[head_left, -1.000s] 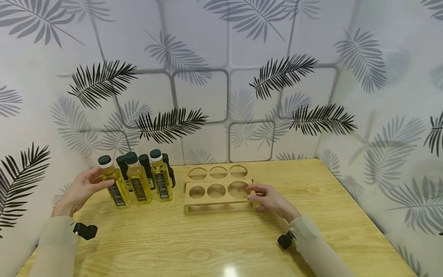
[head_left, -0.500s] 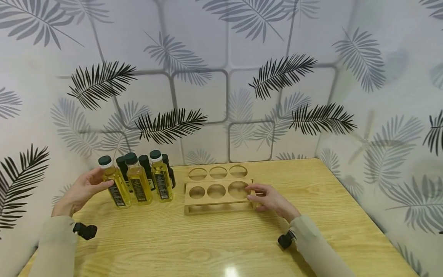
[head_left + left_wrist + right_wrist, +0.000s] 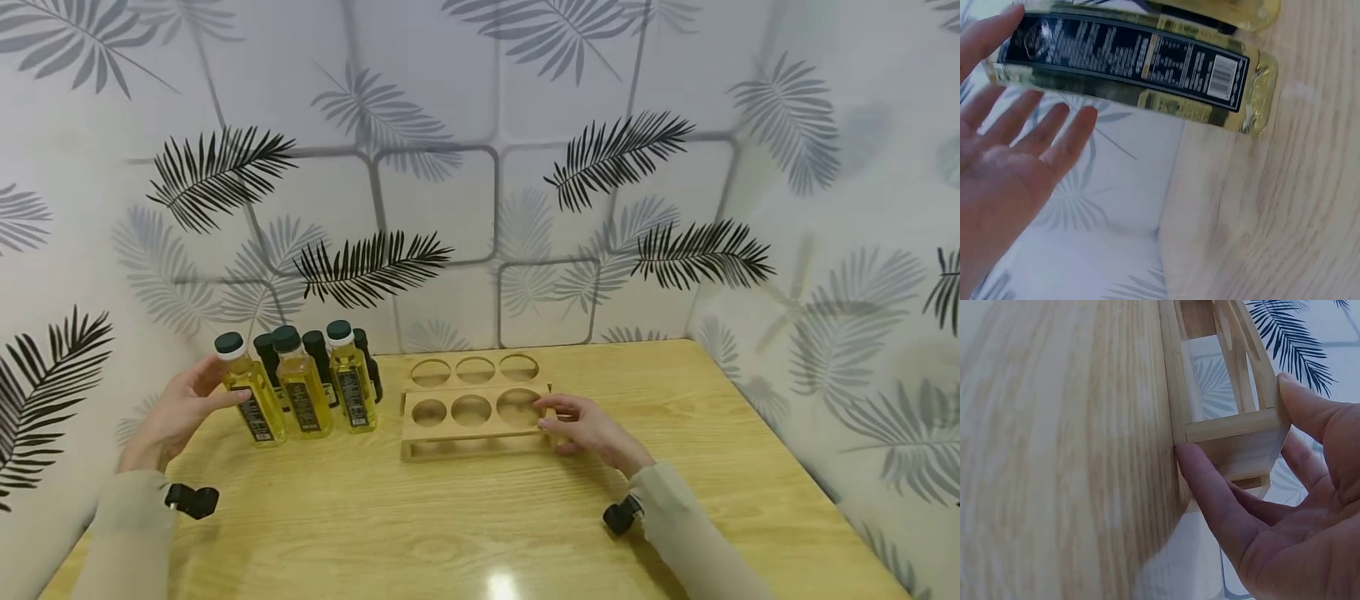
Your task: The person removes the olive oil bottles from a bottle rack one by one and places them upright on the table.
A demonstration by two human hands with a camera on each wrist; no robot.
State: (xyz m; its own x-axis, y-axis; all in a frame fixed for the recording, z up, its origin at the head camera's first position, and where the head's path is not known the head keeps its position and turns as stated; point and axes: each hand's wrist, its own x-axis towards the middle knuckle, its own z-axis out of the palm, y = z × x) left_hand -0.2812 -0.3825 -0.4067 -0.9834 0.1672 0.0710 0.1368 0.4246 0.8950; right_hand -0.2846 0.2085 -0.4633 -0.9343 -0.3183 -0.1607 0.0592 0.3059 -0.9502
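Three clear bottles of yellow oil with dark green caps stand in a row at the left. My left hand is at the outermost oil bottle, with the thumb across its front and the fingers at its other side. That bottle's dark label shows large in the left wrist view. Beside it stand a middle oil bottle and a right oil bottle. My right hand holds the right end of a wooden rack, fingertips at its top board and its lower corner. The rack's round holes hold nothing.
Behind the oil bottles stand three dark bottles, one of them a dark bottle in the middle, partly hidden. The wooden table reaches back to a leaf-patterned wall covering, which also rises at both sides.
The view has shifted slightly. Both hands, the bottles and the rack keep their places.
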